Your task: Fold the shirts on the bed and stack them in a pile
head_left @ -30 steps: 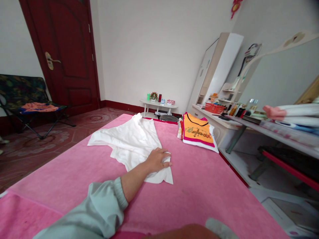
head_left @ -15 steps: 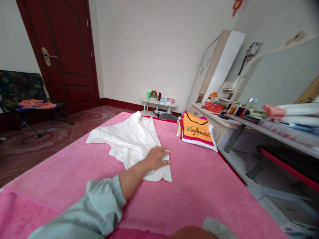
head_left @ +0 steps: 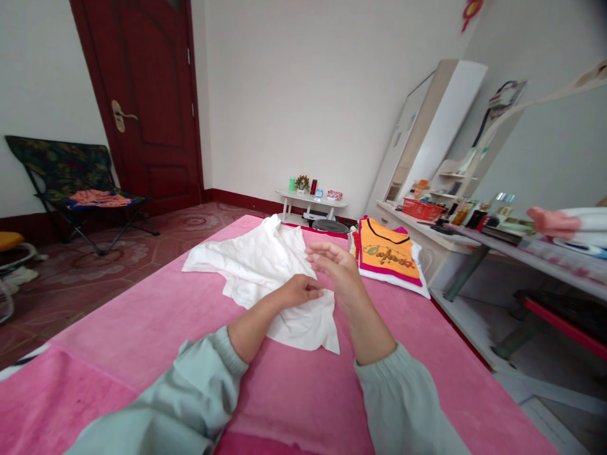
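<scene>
A white shirt (head_left: 256, 262), loosely spread and wrinkled, lies on the pink bed cover (head_left: 313, 398). My left hand (head_left: 298, 292) rests on its near right part, fingers drawn together and pinching the fabric by the right edge. Just beyond and to the right, my right hand (head_left: 336, 265) hovers over the shirt's right edge, fingers curved and apart, with nothing in them. Part of the shirt is hidden behind both hands.
A folded clothes stack (head_left: 391, 253), orange on top, sits at the bed's far right. Along the right stands a dresser (head_left: 441, 234) with a red basket (head_left: 422, 209). A folding chair (head_left: 61, 170) holds clothing at left; a low white table (head_left: 310, 198) stands beyond.
My right hand has risen from the bottom edge to the shirt's right side. My left hand's fingers, earlier spread on the cloth, have closed together. The view has turned slightly left.
</scene>
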